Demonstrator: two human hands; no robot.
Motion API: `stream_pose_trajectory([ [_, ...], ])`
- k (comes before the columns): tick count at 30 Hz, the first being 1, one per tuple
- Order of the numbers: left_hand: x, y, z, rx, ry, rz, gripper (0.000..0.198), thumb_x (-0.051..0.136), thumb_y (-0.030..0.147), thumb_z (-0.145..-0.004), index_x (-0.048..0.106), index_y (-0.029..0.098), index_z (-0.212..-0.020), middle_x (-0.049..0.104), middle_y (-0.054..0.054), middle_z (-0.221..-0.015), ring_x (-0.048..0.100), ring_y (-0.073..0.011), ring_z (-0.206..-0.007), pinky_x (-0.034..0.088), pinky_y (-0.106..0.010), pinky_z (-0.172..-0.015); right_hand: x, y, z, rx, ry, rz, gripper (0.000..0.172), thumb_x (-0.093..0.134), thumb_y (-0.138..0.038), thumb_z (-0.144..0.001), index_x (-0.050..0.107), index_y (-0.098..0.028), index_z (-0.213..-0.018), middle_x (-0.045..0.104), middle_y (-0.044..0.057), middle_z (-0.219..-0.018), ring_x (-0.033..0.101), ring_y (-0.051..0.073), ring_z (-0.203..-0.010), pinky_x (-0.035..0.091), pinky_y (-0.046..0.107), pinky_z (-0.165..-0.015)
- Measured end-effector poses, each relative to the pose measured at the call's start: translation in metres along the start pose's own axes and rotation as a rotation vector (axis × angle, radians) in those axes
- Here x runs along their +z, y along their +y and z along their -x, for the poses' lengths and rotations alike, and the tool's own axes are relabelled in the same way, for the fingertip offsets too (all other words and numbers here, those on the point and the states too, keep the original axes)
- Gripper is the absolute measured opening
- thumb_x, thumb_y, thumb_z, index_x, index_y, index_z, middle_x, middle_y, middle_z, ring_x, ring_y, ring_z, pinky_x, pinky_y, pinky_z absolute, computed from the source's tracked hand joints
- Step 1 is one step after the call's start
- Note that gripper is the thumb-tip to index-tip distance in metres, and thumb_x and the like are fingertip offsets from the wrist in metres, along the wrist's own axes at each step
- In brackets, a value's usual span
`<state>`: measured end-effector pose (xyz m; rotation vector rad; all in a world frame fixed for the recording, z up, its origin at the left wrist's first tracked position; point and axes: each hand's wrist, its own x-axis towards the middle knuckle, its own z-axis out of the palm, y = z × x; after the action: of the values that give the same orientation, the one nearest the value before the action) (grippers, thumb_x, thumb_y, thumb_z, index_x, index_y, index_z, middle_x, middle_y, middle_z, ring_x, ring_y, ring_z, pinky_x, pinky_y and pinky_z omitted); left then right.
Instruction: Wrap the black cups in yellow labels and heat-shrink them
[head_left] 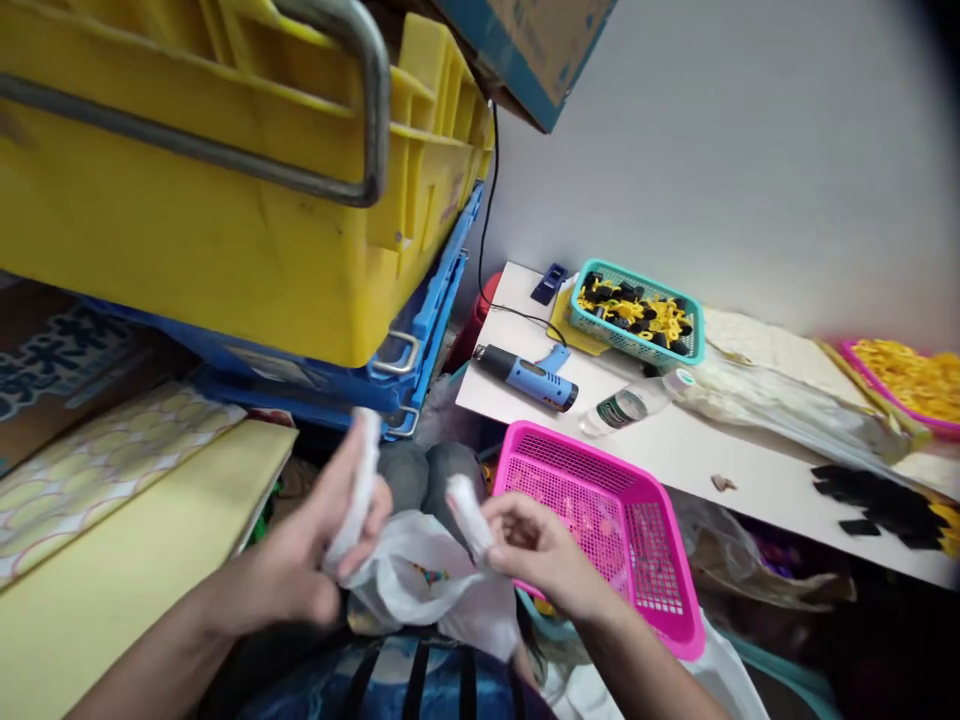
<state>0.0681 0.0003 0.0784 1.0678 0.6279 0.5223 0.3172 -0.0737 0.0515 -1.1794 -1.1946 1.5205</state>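
Observation:
A white plastic bag (409, 548) sits open in my lap, its mouth facing up, with something small and multicoloured (430, 574) inside that I cannot make out. One bunched side of the bag is held in my left hand (330, 545), the white plastic running across the fingers; that hand is slightly blurred. My right hand (536, 545) pinches the opposite side between thumb and fingers, and a white tip sticks up past the fingertips. The two sides are pulled apart. Just beyond my right hand is a pink mesh basket (675, 590).
Stacked yellow (225, 260) and blue crates (420, 350) rise at the left. A white table (517, 290) carries a blue heat gun (529, 376), a water bottle (630, 405), a teal basket (637, 350) of yellow and black parts, and black pieces (881, 500).

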Motion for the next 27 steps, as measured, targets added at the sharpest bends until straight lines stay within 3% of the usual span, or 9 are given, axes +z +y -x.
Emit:
stream_pose_trajectory([
  [2, 0.016, -0.002, -0.010, -0.020, -0.197, -0.224, 0.113, 0.091, 0.047, -0.047, 0.035, 0.044, -0.145, 0.066, 0.000, -0.097, 0.060, -0.0180, -0.074, 0.047, -0.028, -0.067, 0.013, -0.036, 0.008, -0.284, -0.087, 0.225, 0.008, 0.066, -0.024, -0.088, 0.067, -0.020, -0.094, 0.064, 0.000, -0.079, 0.057, 0.008, -0.069, 0.046, 0.020, -0.065],
  [5, 0.044, -0.003, -0.023, -0.036, -0.228, -0.290, 0.051, 0.080, 0.049, -0.065, 0.069, 0.029, -0.110, 0.068, -0.003, -0.083, 0.062, -0.0230, -0.082, 0.049, -0.032, -0.078, 0.023, -0.070, 0.007, -0.601, -0.143, 0.622, 0.016, 0.059, -0.017, -0.092, 0.067, -0.022, -0.105, 0.067, 0.005, -0.102, 0.060, 0.015, -0.099, 0.047, 0.032, -0.093],
  [8, 0.054, -0.005, -0.023, -0.178, -0.105, -0.219, 0.047, 0.056, 0.067, -0.080, 0.064, 0.021, -0.090, 0.052, 0.003, -0.051, 0.050, -0.0154, -0.048, 0.042, -0.026, -0.050, 0.018, -0.070, 0.006, -0.438, -0.012, 0.695, 0.027, 0.061, -0.029, -0.092, 0.063, -0.022, -0.118, 0.063, 0.008, -0.117, 0.058, 0.018, -0.110, 0.050, 0.033, -0.092],
  [11, 0.047, -0.009, -0.018, -0.252, -0.040, -0.115, 0.051, 0.047, 0.071, -0.082, 0.052, 0.021, -0.089, 0.051, 0.005, -0.047, 0.041, -0.0107, -0.036, 0.031, -0.022, -0.039, 0.015, -0.058, 0.014, -0.288, 0.025, 0.619, 0.015, 0.063, -0.024, -0.091, 0.066, -0.019, -0.104, 0.070, 0.004, -0.093, 0.067, 0.012, -0.082, 0.053, 0.021, -0.068],
  [15, 0.034, -0.003, -0.013, -0.149, -0.055, -0.118, 0.031, 0.057, 0.050, -0.085, 0.047, 0.022, -0.088, 0.060, 0.003, -0.061, 0.054, -0.0116, -0.046, 0.039, -0.021, -0.046, 0.031, -0.054, 0.024, -0.648, -0.141, 0.808, 0.016, 0.054, -0.015, -0.093, 0.066, -0.018, -0.105, 0.070, 0.005, -0.086, 0.066, 0.013, -0.078, 0.052, 0.023, -0.069],
  [17, 0.026, 0.005, -0.012, 0.017, -0.233, -0.411, 0.017, 0.061, 0.034, -0.084, 0.052, 0.020, -0.083, 0.062, 0.002, -0.067, 0.058, -0.0126, -0.057, 0.044, -0.022, -0.054, 0.038, -0.055, 0.020, -0.847, -0.320, 0.774, 0.018, 0.049, -0.021, -0.097, 0.065, -0.018, -0.107, 0.069, 0.005, -0.082, 0.064, 0.013, -0.075, 0.051, 0.025, -0.070],
  [20, 0.018, 0.016, -0.011, 0.624, -0.404, -1.065, 0.014, 0.056, 0.014, -0.086, 0.056, 0.019, -0.073, 0.066, -0.001, -0.071, 0.059, -0.0137, -0.067, 0.046, -0.024, -0.061, 0.035, -0.048, 0.002, -0.751, -0.123, 0.518, 0.022, 0.044, -0.028, -0.101, 0.063, -0.019, -0.108, 0.067, 0.004, -0.086, 0.064, 0.013, -0.080, 0.051, 0.026, -0.073],
  [24, 0.016, 0.017, -0.011, 1.337, -0.325, -1.433, 0.021, 0.055, 0.013, -0.087, 0.057, 0.021, -0.067, 0.068, -0.002, -0.073, 0.060, -0.0149, -0.069, 0.051, -0.027, -0.063, 0.022, -0.034, -0.019, -0.483, -0.192, 0.483, 0.035, 0.046, -0.031, -0.100, 0.051, -0.021, -0.133, 0.060, 0.010, -0.123, 0.056, 0.017, -0.113, 0.048, 0.033, -0.093],
  [27, 0.010, 0.009, -0.010, 1.502, -0.202, -1.341, 0.014, 0.058, 0.019, -0.087, 0.063, 0.021, -0.075, 0.073, -0.005, -0.091, 0.064, -0.0158, -0.079, 0.057, -0.029, -0.073, 0.018, -0.030, -0.020, -0.597, -0.229, 0.606, 0.026, 0.046, -0.031, -0.100, 0.065, -0.021, -0.114, 0.064, 0.005, -0.091, 0.057, 0.016, -0.090, 0.046, 0.031, -0.082],
])
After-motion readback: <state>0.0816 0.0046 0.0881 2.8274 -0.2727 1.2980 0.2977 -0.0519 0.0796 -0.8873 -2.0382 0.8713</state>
